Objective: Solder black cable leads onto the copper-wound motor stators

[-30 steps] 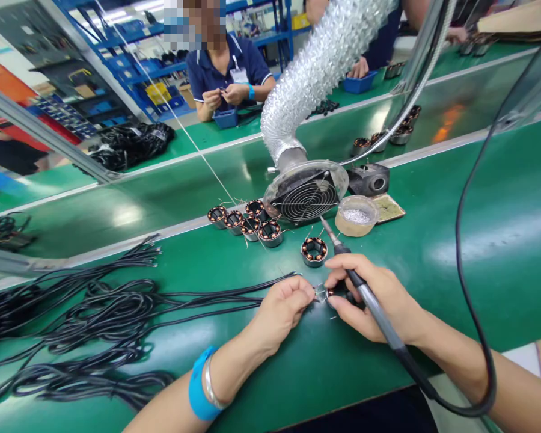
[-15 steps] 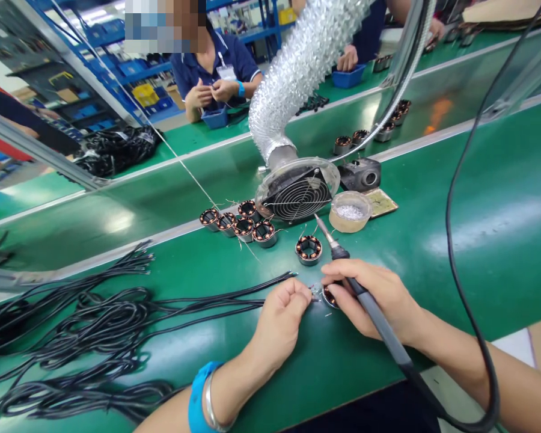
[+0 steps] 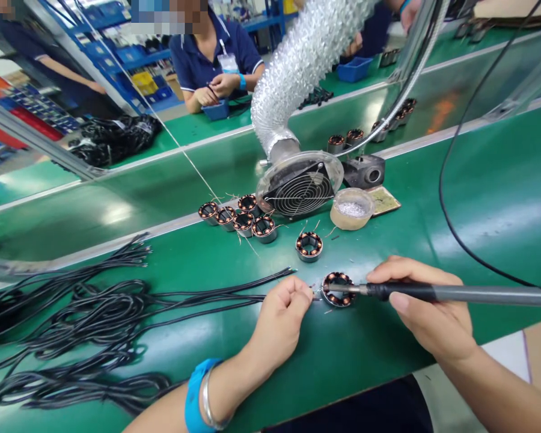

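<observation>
well, my left hand (image 3: 286, 310) pinches cable (image 3: 241, 298) by the end beside a coil (image 3: 337, 302), toward the near edge of the bench (image 3: 338, 355), probably for steadiness; my right hand (image 3: 439, 328) grips the iron (image 3: 433, 293) well back, presumably away from heat.

Glossy tabletop (image 3: 500, 204), crinkled foil duct (image 3: 293, 78), plastic-looking cables (image 3: 103, 313), copper-wound metal ring (image 3: 338, 300), matt soldering-iron handle (image 3: 473, 293)

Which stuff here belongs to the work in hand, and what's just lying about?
In use:
soldering iron, right hand
copper-wound stator at its tip
thin wires pinched by left hand
probably fan hood; can't tell if running

Seemingly lying about (some may be stock):
lone stator
cluster of five stators
loose black cables
tub of silvery bits
</observation>
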Action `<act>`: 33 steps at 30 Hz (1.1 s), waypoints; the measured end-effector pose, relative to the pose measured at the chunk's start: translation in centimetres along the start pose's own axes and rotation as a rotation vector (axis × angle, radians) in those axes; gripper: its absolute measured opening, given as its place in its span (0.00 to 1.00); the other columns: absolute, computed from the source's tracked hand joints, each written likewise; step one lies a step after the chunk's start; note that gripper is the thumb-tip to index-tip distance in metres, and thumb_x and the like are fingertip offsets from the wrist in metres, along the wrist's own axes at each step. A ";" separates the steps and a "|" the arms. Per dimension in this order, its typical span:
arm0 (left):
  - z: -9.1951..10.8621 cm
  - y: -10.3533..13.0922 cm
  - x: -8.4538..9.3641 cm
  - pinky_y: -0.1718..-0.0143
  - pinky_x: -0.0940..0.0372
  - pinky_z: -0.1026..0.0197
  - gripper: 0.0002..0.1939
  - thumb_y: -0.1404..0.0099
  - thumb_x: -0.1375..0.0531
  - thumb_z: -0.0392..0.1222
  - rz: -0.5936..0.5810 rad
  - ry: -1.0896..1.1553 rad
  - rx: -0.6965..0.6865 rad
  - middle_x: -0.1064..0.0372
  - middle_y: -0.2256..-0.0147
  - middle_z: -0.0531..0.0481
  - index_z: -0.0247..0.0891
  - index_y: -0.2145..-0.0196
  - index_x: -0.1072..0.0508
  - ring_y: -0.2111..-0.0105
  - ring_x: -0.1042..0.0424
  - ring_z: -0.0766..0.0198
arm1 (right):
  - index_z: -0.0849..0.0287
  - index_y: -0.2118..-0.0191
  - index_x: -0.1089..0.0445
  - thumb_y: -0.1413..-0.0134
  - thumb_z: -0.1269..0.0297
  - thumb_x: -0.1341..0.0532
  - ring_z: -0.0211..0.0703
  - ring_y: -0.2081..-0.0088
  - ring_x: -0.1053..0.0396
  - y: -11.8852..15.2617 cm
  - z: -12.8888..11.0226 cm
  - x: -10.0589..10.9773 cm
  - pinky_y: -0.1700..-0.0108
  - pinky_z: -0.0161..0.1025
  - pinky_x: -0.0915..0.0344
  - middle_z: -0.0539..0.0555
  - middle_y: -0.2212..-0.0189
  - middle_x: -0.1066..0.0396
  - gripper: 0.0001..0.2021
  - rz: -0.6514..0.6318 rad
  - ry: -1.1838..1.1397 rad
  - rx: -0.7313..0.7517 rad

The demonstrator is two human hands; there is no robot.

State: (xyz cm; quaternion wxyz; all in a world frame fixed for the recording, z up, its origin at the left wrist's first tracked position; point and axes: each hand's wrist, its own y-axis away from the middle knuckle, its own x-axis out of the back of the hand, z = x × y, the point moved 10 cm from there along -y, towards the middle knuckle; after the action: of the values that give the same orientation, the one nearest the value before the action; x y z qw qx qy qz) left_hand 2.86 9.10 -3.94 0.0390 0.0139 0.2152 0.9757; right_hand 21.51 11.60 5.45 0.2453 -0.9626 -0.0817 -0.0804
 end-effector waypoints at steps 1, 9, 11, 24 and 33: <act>0.0 0.0 0.0 0.78 0.57 0.65 0.13 0.39 0.43 0.49 -0.001 -0.002 -0.001 0.56 0.82 0.62 0.40 0.75 0.38 0.81 0.58 0.70 | 0.57 0.64 0.25 0.45 0.65 0.40 0.40 0.77 0.34 0.0 0.1 -0.1 0.76 0.36 0.38 0.51 0.74 0.27 0.07 -0.001 -0.006 -0.005; 0.1 0.1 0.0 0.78 0.56 0.65 0.14 0.38 0.44 0.50 -0.002 -0.031 -0.029 0.54 0.81 0.62 0.40 0.75 0.39 0.81 0.58 0.71 | 0.58 0.63 0.26 0.46 0.68 0.41 0.39 0.77 0.36 -0.1 -0.7 -0.9 0.75 0.36 0.40 0.51 0.75 0.29 0.07 -0.057 0.004 0.051; 0.1 0.1 0.0 0.78 0.56 0.65 0.14 0.38 0.44 0.50 -0.001 -0.044 -0.033 0.54 0.81 0.62 0.40 0.75 0.39 0.80 0.57 0.70 | 0.58 0.63 0.26 0.47 0.69 0.42 0.38 0.77 0.36 0.0 -1.0 -1.1 0.76 0.36 0.41 0.50 0.75 0.30 0.08 -0.078 0.009 0.077; 0.5 0.1 -0.1 0.78 0.55 0.65 0.14 0.37 0.45 0.49 -0.001 -0.088 -0.060 0.53 0.81 0.61 0.40 0.75 0.40 0.80 0.56 0.70 | 0.62 0.62 0.27 0.51 0.74 0.44 0.39 0.79 0.38 0.8 -4.3 -2.5 0.76 0.39 0.42 0.51 0.79 0.34 0.12 -0.136 0.084 0.290; 0.2 0.1 0.0 0.78 0.55 0.66 0.13 0.37 0.45 0.48 0.000 -0.072 -0.059 0.52 0.81 0.61 0.39 0.75 0.40 0.80 0.55 0.70 | 0.63 0.60 0.27 0.54 0.75 0.44 0.39 0.78 0.36 1.0 -3.6 -1.4 0.76 0.39 0.40 0.52 0.79 0.34 0.14 -0.076 0.033 0.302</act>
State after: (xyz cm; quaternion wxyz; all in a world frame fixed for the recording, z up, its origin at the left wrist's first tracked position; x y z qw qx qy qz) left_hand 2.90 9.10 -3.66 0.0472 0.0477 0.1849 0.9805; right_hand 19.94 8.79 7.86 0.3855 -0.9096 -0.1250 -0.0922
